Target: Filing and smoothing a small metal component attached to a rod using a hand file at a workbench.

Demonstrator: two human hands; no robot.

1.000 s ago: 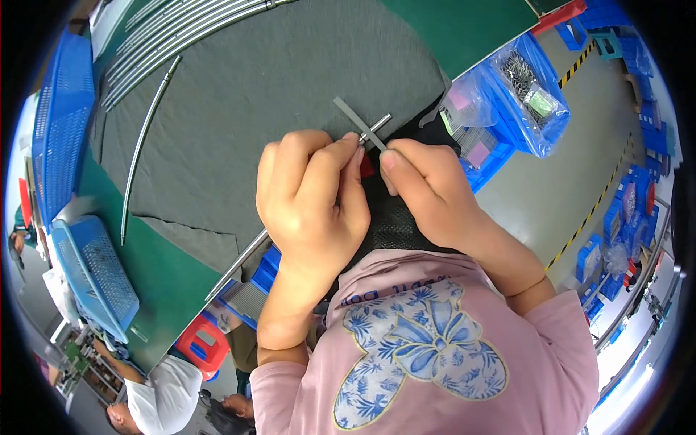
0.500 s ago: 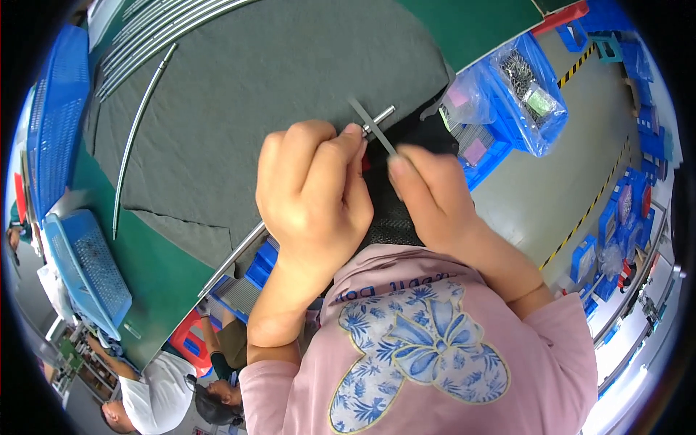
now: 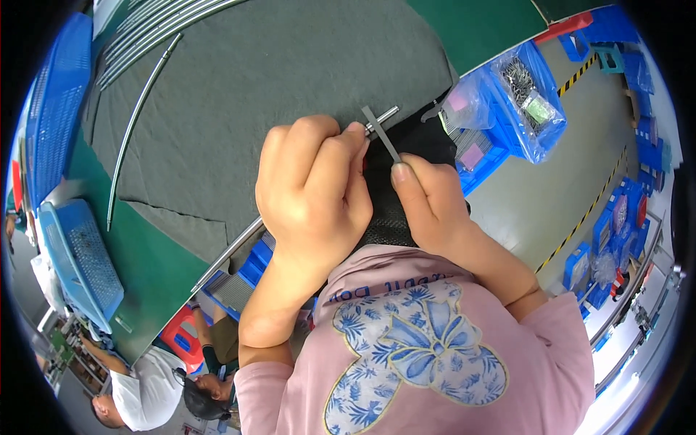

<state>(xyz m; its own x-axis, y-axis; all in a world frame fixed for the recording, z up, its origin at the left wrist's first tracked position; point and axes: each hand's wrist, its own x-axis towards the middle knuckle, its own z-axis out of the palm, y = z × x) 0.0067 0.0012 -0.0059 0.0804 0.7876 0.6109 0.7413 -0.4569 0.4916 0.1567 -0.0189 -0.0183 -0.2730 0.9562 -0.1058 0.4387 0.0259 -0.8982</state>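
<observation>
My left hand (image 3: pixel 312 190) is closed around a long, thin metal tube (image 3: pixel 230 257). The tube slants from the lower left, under my fist, to a free end that pokes out past my thumb and forefinger. My right hand (image 3: pixel 433 197) pinches a narrow, flat grey strip (image 3: pixel 386 139), which looks like a small file, between thumb and forefinger. That strip lies across the tube close to its tip. My left fingers hide the tube's middle stretch.
Grey cloth (image 3: pixel 290 65) covers much of the green table (image 3: pixel 156 272). A single curved tube (image 3: pixel 134 127) and several more tubes (image 3: pixel 156 32) lie on it. Blue baskets (image 3: pixel 81 254) stand at left. At right is a bagged blue bin of small metal parts (image 3: pixel 518 83). Two other people sit lower left.
The grey strip has shifted slightly along its length and now shows sharply instead of blurred. It still crosses the tube near the tip. My left hand keeps its grip.
</observation>
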